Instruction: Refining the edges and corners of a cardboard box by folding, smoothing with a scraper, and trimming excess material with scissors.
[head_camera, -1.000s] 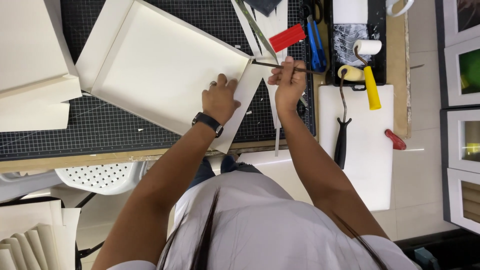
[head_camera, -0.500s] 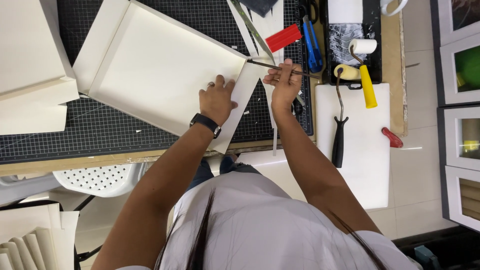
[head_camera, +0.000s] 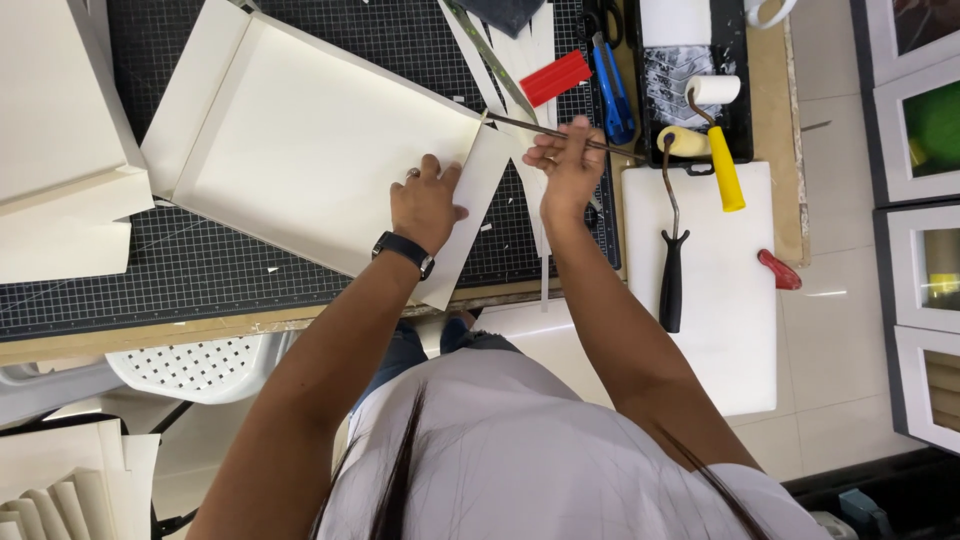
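Note:
A shallow cream cardboard tray (head_camera: 300, 150) with folded-up walls lies on the black gridded cutting mat (head_camera: 90, 285). My left hand (head_camera: 425, 200), a watch on its wrist, presses flat on the tray's near right corner, beside the raised side flap (head_camera: 470, 215). My right hand (head_camera: 570, 160) grips a thin dark brush (head_camera: 530, 127) whose tip touches the top of that flap at the tray's corner.
A red block (head_camera: 555, 77), blue-handled scissors (head_camera: 610, 80), cream paper strips (head_camera: 520, 60), a black paint tray (head_camera: 690, 70) with a yellow-handled roller (head_camera: 722, 160), a black-handled roller (head_camera: 672, 260) on a white board (head_camera: 730, 300). More cream boards (head_camera: 55, 150) lie left. Framed pictures (head_camera: 920, 120) stand right.
The view has shifted slightly. My right hand has moved the brush a little along the flap's top edge; my left hand stays pressed on the tray.

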